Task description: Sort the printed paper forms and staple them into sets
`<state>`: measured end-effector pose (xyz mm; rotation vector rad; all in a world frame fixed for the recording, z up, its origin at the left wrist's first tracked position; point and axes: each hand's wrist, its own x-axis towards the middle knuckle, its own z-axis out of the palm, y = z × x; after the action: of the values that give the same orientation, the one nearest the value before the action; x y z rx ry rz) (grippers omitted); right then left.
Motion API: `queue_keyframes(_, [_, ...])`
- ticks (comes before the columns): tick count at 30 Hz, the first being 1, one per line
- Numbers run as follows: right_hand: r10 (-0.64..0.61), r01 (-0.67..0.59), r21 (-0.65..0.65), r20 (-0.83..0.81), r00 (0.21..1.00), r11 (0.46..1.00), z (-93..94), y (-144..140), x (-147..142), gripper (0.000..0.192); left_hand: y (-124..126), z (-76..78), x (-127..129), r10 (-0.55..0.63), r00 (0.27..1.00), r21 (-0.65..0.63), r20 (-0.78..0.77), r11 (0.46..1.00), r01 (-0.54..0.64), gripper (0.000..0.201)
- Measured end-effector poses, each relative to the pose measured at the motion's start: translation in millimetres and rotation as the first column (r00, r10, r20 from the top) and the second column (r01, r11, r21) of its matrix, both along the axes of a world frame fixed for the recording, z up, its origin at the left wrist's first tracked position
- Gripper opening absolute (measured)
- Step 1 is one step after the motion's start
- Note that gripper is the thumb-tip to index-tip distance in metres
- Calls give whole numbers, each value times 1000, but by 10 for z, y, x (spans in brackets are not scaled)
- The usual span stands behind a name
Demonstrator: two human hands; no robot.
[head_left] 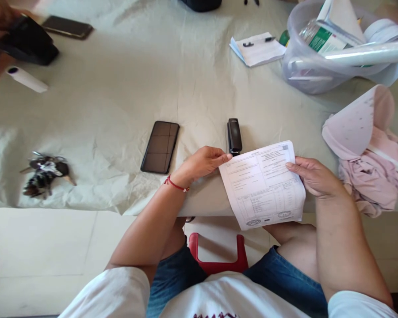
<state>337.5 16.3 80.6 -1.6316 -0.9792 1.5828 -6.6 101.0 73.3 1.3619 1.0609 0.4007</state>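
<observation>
A cream cloth covers the tabletop. At its near edge, just in front of the black stapler, both hands pinch a printed form: left hand on its top-left corner, right hand on its right edge. The white sheets carry tables and stamps.

A printed white form, covered in small text, tables and stamps, is held tilted over the near table edge, pinched at its left corner and right edge.
</observation>
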Motion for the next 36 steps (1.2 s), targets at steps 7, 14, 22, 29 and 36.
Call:
queue_keyframes(7, [-46,47,-48,15,999,998,-109,34,33,48,38,37,9,19,991,15,-136,1000,-17,23])
queue_keyframes(14, [-93,95,-46,35,995,994,-149,64,15,46,22,-25,106,194,971,87,-136,979,-183,24])
queue_keyframes(22, [-159,163,-66,61,985,984,-135,69,-21,46,6,-7,191,228,944,197,-239,963,-183,24])
queue_keyframes(29, [-166,172,-66,84,983,983,-145,61,27,43,61,-30,295,277,926,279,-258,939,-203,23])
queue_keyframes(36, [-187,192,-50,90,978,980,-153,21,25,43,124,-76,334,377,892,484,-249,846,-222,18])
